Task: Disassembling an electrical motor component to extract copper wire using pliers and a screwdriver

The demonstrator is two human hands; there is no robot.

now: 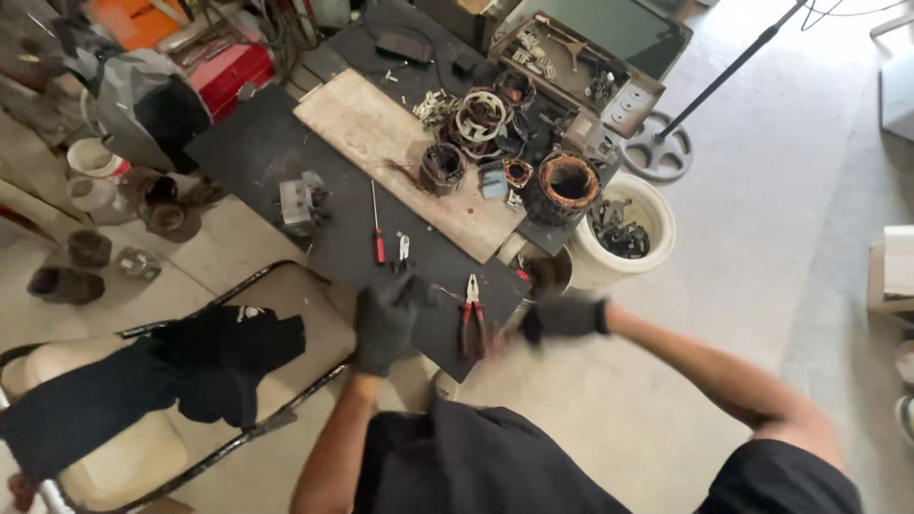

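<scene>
Both my hands wear dark gloves. My left hand (386, 319) hovers over the near edge of the black mat (248, 152), fingers loosely curled, holding nothing that I can see. My right hand (562, 316) is blurred by motion at the mat's near right corner, next to red-handled pliers (470, 314); whether it holds anything is unclear. A red-handled screwdriver (377, 228) lies on the mat further ahead, with a small white clip (403, 247) beside it.
A wooden board (400, 152) carries rusty motor stators (569, 186) and coil parts. A white bucket (657, 214) of scrap stands to the right, a tray of small parts (581, 71) behind. A folding chair (314, 314) with dark cloth is at left.
</scene>
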